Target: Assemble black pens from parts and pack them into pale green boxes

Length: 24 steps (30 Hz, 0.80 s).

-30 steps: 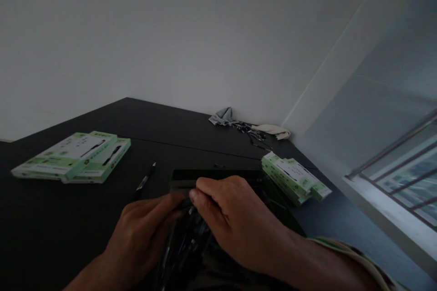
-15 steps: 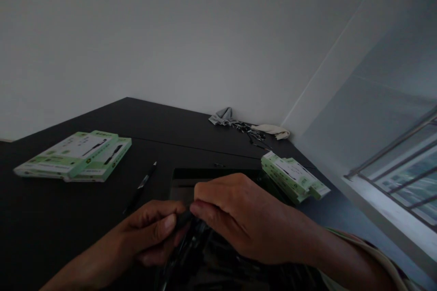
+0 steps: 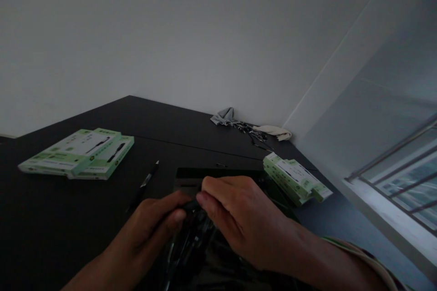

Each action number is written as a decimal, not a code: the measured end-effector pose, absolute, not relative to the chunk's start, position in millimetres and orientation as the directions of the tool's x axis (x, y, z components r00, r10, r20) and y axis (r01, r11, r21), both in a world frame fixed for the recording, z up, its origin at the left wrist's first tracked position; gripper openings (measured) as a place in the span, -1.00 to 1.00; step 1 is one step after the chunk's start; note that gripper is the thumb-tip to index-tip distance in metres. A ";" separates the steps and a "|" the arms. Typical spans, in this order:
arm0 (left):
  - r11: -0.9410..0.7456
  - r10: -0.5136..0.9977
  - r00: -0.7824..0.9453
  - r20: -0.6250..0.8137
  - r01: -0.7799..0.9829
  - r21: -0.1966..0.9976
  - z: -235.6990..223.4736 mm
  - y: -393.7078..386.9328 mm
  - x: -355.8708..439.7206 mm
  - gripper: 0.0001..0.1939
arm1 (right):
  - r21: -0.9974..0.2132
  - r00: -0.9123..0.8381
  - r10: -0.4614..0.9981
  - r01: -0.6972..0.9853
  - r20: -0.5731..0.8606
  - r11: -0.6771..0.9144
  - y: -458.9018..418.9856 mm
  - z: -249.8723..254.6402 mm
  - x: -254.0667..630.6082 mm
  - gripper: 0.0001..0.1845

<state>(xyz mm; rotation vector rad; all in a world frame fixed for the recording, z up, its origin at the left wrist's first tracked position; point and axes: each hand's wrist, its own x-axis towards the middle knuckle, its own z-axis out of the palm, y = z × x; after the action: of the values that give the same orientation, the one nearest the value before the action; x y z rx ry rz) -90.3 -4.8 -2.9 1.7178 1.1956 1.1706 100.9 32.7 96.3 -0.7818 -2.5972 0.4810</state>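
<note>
Pale wall (image 3: pixel 170 32) is rising behind a black table (image 3: pixel 164 118), and a railed window (image 3: pixel 409 182) is letting in dim light at the far right. Low in the view, the left hand (image 3: pixel 143 232) and the right hand (image 3: pixel 242 218) are meeting above a dark tray (image 3: pixel 218 172). Each is keeping a narrow grip on a slender dark piece (image 3: pixel 193 203) that is spanning the space between their fingertips; the fingers are hiding its ends. Beneath them, dark and clear pen-like pieces (image 3: pixel 191 245) are lying jumbled in the tray, too dim to tell apart. A black pen (image 3: pixel 145 184) is resting on the table, left of the tray. Green-and-white pen boxes (image 3: pixel 73 152) are overlapping at the left, while more green-and-white boxes (image 3: pixel 290 175) are leaning beside the tray's right side. Farther back, a grey cloth (image 3: pixel 223 117), a loose dark pile (image 3: pixel 251 132) and a cream cloth (image 3: pixel 273 131) are lying near the wall.
</note>
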 end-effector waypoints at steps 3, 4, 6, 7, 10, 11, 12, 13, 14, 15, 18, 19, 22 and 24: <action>-0.037 0.925 0.379 0.037 -0.007 0.999 1.8 -6.4 -92.5 -0.69 | -0.394 -0.821 0.503 0.382 0.270 0.836 28.8 101.4 103.8 -0.75; 0.061 0.869 0.495 -0.005 -0.096 0.994 4.1 -6.4 -93.1 -0.66 | -0.386 -0.838 0.477 0.362 0.264 0.849 26.7 104.3 104.8 -0.75; 0.214 0.751 0.659 -0.040 -0.186 0.959 7.1 -5.6 -94.2 -0.60 | -0.387 -0.870 0.442 0.338 0.220 0.858 22.8 109.9 106.3 -0.74; 0.249 0.717 0.696 -0.041 -0.200 0.948 7.7 -5.0 -94.3 -0.59 | -0.406 -0.874 0.444 0.340 0.196 0.848 21.5 111.8 106.6 -0.74; 0.047 0.858 0.514 0.008 -0.095 0.994 7.5 -2.2 -91.6 -0.66 | -0.461 -0.800 0.581 0.464 0.150 0.757 22.0 110.1 105.9 -0.73; -0.119 0.917 0.386 0.100 0.024 0.993 7.5 -1.0 -89.6 -0.73 | -0.466 -0.760 0.632 0.508 0.154 0.724 23.5 107.0 105.1 -0.72; -0.291 0.933 0.270 0.237 0.179 0.940 7.5 0.2 -87.5 -0.82 | -0.463 -0.724 0.669 0.542 0.166 0.701 25.2 103.0 104.1 -0.71; -0.427 0.903 0.204 0.378 0.335 0.840 7.3 1.2 -85.5 -0.87 | -0.457 -0.701 0.689 0.560 0.183 0.691 26.9 98.6 102.9 -0.70; -0.527 0.846 0.194 0.498 0.450 0.721 6.6 1.8 -84.1 -0.87 | -0.454 -0.690 0.695 0.562 0.204 0.692 28.2 94.2 101.7 -0.69; -0.600 0.784 0.214 0.583 0.507 0.620 5.1 1.7 -83.5 -0.84 | -0.458 -0.683 0.693 0.553 0.229 0.696 29.0 90.2 100.6 -0.69; -0.588 0.791 0.221 0.571 0.534 0.608 -4.0 -3.2 -87.0 -0.75 | -0.465 -0.678 0.678 0.521 0.282 0.715 27.9 84.2 99.2 -0.70; -0.520 0.847 0.209 0.488 0.515 0.682 -7.7 -5.8 -89.4 -0.71 | -0.455 -0.686 0.668 0.516 0.289 0.726 26.7 84.4 99.7 -0.71; -0.218 0.962 0.228 0.149 0.315 0.924 -14.6 -12.1 -95.1 -0.70 | -0.379 -0.748 0.594 0.479 0.297 0.792 22.5 89.1 103.2 -0.73; -0.020 0.927 0.375 -0.021 0.105 0.994 -13.0 -12.6 -96.1 -0.69 | -0.314 -0.801 0.511 0.420 0.312 0.851 20.0 93.5 105.8 -0.72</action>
<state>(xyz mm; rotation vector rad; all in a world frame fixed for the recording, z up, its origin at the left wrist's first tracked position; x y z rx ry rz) -96.1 -12.6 -13.0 1.4438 0.9935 0.8666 105.8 20.0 93.5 -0.6922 -2.6388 0.3227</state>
